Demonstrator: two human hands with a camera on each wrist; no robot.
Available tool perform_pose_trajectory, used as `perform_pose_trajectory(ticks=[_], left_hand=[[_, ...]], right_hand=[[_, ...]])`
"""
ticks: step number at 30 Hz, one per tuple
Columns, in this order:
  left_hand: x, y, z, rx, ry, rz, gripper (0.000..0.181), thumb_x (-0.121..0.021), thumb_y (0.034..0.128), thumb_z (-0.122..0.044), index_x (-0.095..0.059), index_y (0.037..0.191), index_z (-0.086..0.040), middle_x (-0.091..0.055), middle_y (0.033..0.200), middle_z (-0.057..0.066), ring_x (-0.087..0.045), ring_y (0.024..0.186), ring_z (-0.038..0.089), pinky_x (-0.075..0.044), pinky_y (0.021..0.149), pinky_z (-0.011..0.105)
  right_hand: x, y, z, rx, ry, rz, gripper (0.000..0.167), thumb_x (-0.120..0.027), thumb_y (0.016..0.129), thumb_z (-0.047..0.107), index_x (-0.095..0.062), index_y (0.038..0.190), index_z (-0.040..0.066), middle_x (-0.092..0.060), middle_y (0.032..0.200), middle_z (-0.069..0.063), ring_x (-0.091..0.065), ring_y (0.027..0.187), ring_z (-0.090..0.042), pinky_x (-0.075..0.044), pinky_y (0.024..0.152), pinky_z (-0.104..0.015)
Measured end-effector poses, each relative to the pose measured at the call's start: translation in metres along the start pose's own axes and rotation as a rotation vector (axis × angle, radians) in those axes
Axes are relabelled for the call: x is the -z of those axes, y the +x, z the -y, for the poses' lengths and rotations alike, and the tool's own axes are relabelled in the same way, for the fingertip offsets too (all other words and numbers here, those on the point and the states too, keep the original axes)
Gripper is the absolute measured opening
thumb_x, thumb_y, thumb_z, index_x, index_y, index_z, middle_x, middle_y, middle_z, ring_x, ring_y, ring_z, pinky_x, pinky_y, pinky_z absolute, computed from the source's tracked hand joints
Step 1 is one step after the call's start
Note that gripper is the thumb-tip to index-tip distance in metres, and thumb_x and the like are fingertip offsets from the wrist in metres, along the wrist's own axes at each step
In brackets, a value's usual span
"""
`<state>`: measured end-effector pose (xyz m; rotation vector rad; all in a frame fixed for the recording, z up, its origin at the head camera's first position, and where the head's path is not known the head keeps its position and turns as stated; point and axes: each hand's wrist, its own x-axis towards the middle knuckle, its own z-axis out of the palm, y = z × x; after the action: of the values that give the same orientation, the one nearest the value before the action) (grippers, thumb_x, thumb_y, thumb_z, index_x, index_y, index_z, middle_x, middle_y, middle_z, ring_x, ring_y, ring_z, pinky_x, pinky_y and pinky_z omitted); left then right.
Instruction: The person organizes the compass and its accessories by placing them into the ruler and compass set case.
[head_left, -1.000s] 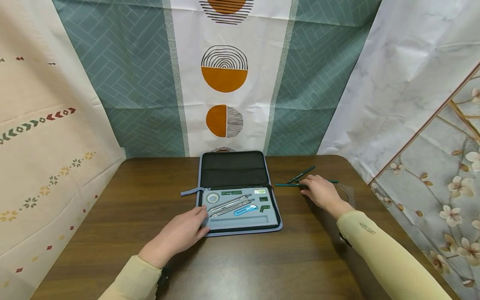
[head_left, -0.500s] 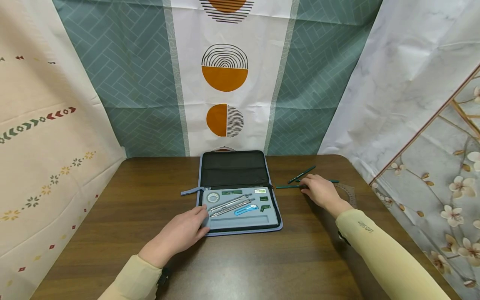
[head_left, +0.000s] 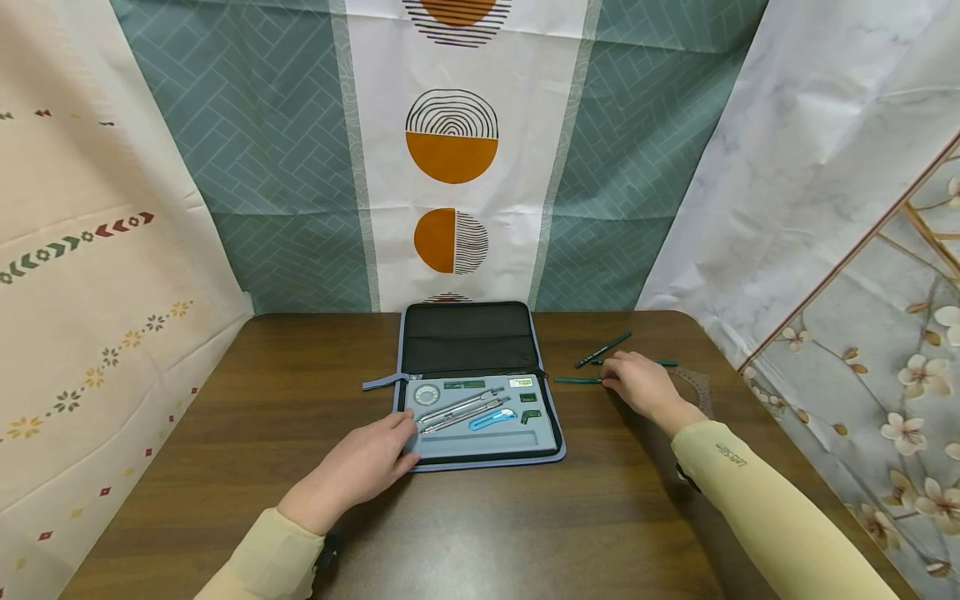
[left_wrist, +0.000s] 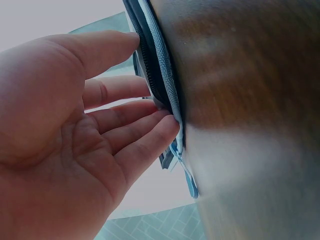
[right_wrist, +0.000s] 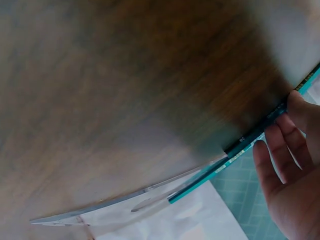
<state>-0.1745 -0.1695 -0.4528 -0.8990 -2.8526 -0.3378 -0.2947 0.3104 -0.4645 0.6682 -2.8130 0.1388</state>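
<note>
In the head view an unzipped blue-edged case (head_left: 480, 461) lies open flat, its grey tray holding compasses (head_left: 461, 411) and a light blue utility knife (head_left: 492, 419). My left hand (head_left: 372, 454) rests on the case's front left corner; in the left wrist view its fingers (left_wrist: 145, 142) are mostly straight and touch the zipped edge. To the right of the case, my right hand (head_left: 641, 382) pinches a dark green pencil (head_left: 577, 381) between thumb and fingers. The right wrist view shows this pencil (right_wrist: 255, 132) low over the table, thumb against it.
Two more green pencils, one slanted pencil (head_left: 603, 349) and one flat pencil (head_left: 666, 363), lie behind my right hand. A clear protractor (head_left: 697, 387) is beside its wrist. A blue strap (head_left: 381, 382) sticks out left of the case. Fabric drapes (head_left: 630, 167) stand behind the table.
The pencil in my right hand has shifted slightly toward me, away from the other pencils. My left hand and the case have stayed in place.
</note>
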Motion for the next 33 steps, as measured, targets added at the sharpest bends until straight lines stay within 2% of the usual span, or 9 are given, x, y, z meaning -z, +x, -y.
perform_pose_trajectory(ticks=[4,8,11,16,19,27,33], left_hand=[[0.0,0.0,0.0,-0.009,0.005,-0.006,0.027,-0.084,0.1007,-0.019,-0.071,0.115,-0.002,-0.067,0.143,0.028,-0.07,0.128,0.039,-0.061,0.099,0.051],[0.001,0.0,-0.001,-0.012,0.005,-0.005,0.027,-0.084,0.1011,-0.02,-0.071,0.116,-0.002,-0.067,0.143,0.028,-0.07,0.128,0.039,-0.061,0.099,0.051],[0.001,-0.001,-0.001,-0.01,0.001,0.0,0.026,-0.084,0.1013,-0.02,-0.071,0.115,-0.002,-0.067,0.144,0.028,-0.07,0.128,0.039,-0.061,0.099,0.051],[0.001,-0.001,-0.001,-0.002,-0.006,0.005,0.025,-0.084,0.1012,-0.019,-0.071,0.115,-0.002,-0.066,0.145,0.028,-0.07,0.129,0.039,-0.061,0.099,0.051],[0.002,-0.001,-0.001,0.0,-0.007,0.005,0.026,-0.084,0.1011,-0.019,-0.071,0.115,-0.002,-0.067,0.145,0.028,-0.07,0.128,0.039,-0.061,0.099,0.051],[0.0,-0.001,-0.001,0.002,-0.001,-0.002,0.025,-0.085,0.1004,-0.019,-0.071,0.114,-0.003,-0.067,0.144,0.027,-0.071,0.127,0.039,-0.062,0.096,0.051],[0.002,0.0,-0.002,0.006,-0.006,0.002,0.029,-0.086,0.0999,-0.021,-0.071,0.116,-0.003,-0.067,0.144,0.027,-0.071,0.127,0.039,-0.061,0.098,0.051]], right_hand=[[-0.001,-0.001,0.0,0.007,0.009,0.004,0.014,-0.084,0.099,0.009,-0.072,0.094,0.016,-0.07,0.097,0.0,-0.07,0.097,-0.031,-0.06,0.083,-0.051],[-0.001,-0.003,0.0,0.007,0.024,0.007,0.015,-0.084,0.099,0.008,-0.071,0.094,0.015,-0.069,0.096,0.0,-0.072,0.113,-0.04,-0.061,0.087,-0.055],[-0.001,-0.005,0.0,0.0,0.039,0.001,0.016,-0.083,0.099,0.008,-0.07,0.094,0.015,-0.069,0.094,0.001,-0.071,0.118,-0.042,-0.061,0.087,-0.056],[0.003,-0.006,0.005,0.003,0.058,-0.023,0.017,-0.083,0.1,0.008,-0.069,0.094,0.016,-0.068,0.091,0.003,-0.073,0.098,-0.032,-0.06,0.081,-0.053],[0.006,-0.005,0.01,0.008,0.068,-0.034,0.016,-0.083,0.099,0.009,-0.07,0.095,0.016,-0.068,0.091,0.003,-0.067,0.085,-0.023,-0.058,0.076,-0.049],[0.007,-0.003,0.031,0.014,0.12,-0.036,0.014,-0.084,0.099,0.011,-0.071,0.098,0.016,-0.07,0.094,0.004,-0.066,0.082,-0.017,-0.057,0.071,-0.045],[0.008,-0.001,0.049,0.06,0.138,-0.076,0.015,-0.086,0.098,0.013,-0.071,0.099,0.018,-0.069,0.093,0.007,-0.065,0.081,-0.015,-0.056,0.071,-0.042]])
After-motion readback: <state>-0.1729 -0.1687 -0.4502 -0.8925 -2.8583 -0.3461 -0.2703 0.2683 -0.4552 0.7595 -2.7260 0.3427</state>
